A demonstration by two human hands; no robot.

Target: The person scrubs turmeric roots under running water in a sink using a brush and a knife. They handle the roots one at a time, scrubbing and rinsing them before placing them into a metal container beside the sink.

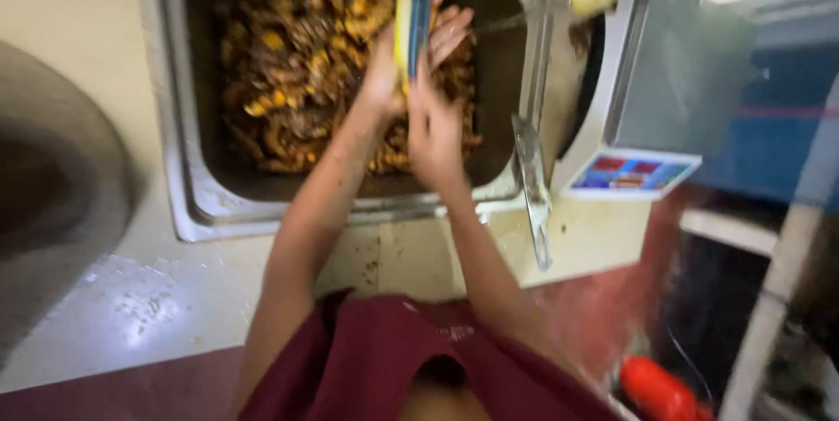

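My left hand (384, 72) reaches over a steel tray (201, 203) and grips a flat yellow and blue pad (411, 15), held upright on edge; its fingers show behind the pad. My right hand (434, 128) is just below, fingers pointing up against the pad's lower end and my left wrist. Motion blur hides whether it grips the pad. The tray holds a heap of yellow and brown food pieces (297, 63) under both hands.
A white weighing scale (629, 172) with a coloured panel stands right of the tray. A metal utensil (533, 194) lies along the tray's right rim. A large grey round vessel (52, 194) sits left. A red object (655, 390) lies low right.
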